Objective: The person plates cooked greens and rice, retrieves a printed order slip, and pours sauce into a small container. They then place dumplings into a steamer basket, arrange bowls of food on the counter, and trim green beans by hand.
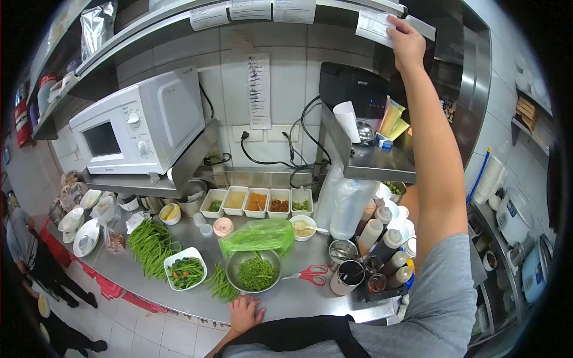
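Note:
My right hand (407, 43) is raised to the top shelf and pinches a white paper slip (374, 26) hanging on the shelf rail. My left hand (245, 312) rests flat on the front edge of the steel counter (292, 297), fingers apart, holding nothing. Just beyond it stands a metal bowl of chopped green beans (256, 272). Loose whole green beans (222, 286) lie left of that bowl. Red-handled scissors (310, 274) lie to the right of the bowl.
A white dish of cut greens (185, 269), a pile of long beans (150, 243), a green plastic bag (259, 234), ingredient tubs (256, 201), sauce bottles (383, 241), a microwave (143, 124) and a black printer (352, 88) surround the counter. People stand at far left (27, 250).

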Motion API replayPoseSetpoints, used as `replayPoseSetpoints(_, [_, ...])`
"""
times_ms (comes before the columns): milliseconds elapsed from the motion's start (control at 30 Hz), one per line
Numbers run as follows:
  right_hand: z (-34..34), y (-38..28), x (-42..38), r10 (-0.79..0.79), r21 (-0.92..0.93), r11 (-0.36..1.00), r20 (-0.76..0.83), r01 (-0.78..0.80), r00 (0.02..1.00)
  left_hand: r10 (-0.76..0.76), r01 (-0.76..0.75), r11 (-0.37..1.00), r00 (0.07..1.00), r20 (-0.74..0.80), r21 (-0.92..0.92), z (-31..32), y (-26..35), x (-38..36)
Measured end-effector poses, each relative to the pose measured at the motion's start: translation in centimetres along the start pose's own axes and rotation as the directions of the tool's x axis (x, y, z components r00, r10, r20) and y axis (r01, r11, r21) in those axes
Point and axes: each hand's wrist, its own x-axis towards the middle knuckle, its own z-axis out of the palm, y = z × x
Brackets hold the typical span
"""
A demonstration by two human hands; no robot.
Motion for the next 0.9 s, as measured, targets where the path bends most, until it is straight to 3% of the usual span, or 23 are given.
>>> replayPoseSetpoints(67, [-0.2, -1.4, 0.9, -0.016, -0.122, 0.992, 0.012, 0.018, 1.000, -0.015, 0.015, 1.000, 1.000, 0.010, 0.007, 0.1, 0.0, 0.0])
replayPoseSetpoints(100, [0.0, -3.8, -0.2, -0.260, -0.569, 0.796, -0.013, 0.207, 0.966, -0.011, 0.011, 1.000, 1.000, 0.011, 0.014, 0.2, -0.2, -0.1])
replayPoseSetpoints(133, [0.4, -5.1, -1.0, -0.478, -0.615, 0.689, 0.013, 0.384, 0.878, -0.005, 0.005, 1.000, 1.000, 0.012, 0.021, 0.3, -0.3, -0.1])
replayPoseSetpoints(200, [1.5, -6.8, -2.3, -0.818, -0.680, 0.356, 0.104, 0.641, 0.565, 0.003, -0.004, 1.000, 1.000, 0.006, 0.027, 0.1, -0.3, -0.1])
replayPoseSetpoints(233, [2.9, -6.0, -2.6, -0.754, -0.561, 0.464, 0.155, 0.685, 0.638, 0.007, -0.007, 1.000, 1.000, 0.000, 0.027, 0.2, -0.2, 0.0])
replayPoseSetpoints(267, [4.4, -7.2, -3.6, -0.457, -0.382, 0.753, 0.282, 0.536, 0.843, 0.003, -0.003, 1.000, 1.000, -0.003, 0.015, 0.2, -0.2, 0.0])
replayPoseSetpoints(300, [5.9, -8.5, -4.7, -0.100, -0.249, 0.947, 0.370, 0.202, 0.924, -0.001, 0.002, 1.000, 1.000, -0.005, 0.003, 0.2, -0.2, 0.0])
replayPoseSetpoints(333, [7.4, -7.7, -4.9, -0.133, -0.121, 0.974, 0.374, 0.191, 0.918, -0.007, 0.007, 1.000, 1.000, -0.004, -0.009, 0.2, -0.1, -0.1])
replayPoseSetpoints(467, [10.1, -8.3, -5.3, -0.014, -0.106, 0.992, 0.427, 0.065, 0.904, -0.015, 0.015, 1.000, 1.000, -0.017, -0.004, -0.1, -0.1, 0.1])
replayPoseSetpoints(500, [10.6, -7.7, -5.3, 0.035, 0.036, 0.998, 0.426, -0.056, 0.904, -0.016, 0.016, 1.000, 1.000, -0.022, -0.005, -0.2, -0.1, 0.2])
replayPoseSetpoints(600, [11.0, -5.9, -5.0, -0.125, 0.138, 0.987, 0.304, 0.086, 0.944, -0.025, 0.025, 1.000, 1.000, -0.012, -0.001, 0.0, -0.1, -0.1])
replayPoseSetpoints(833, [5.1, -5.5, -3.9, 0.062, -0.175, 0.984, 0.185, -0.030, 0.981, -0.014, 0.013, 0.999, 1.000, -0.015, -0.036, 0.0, -0.1, 0.1])
replayPoseSetpoints(900, [4.0, -4.9, -3.4, 0.011, -0.176, 0.984, 0.164, 0.018, 0.986, -0.001, 0.001, 1.000, 1.000, -0.014, -0.024, -0.1, -0.2, 0.2])
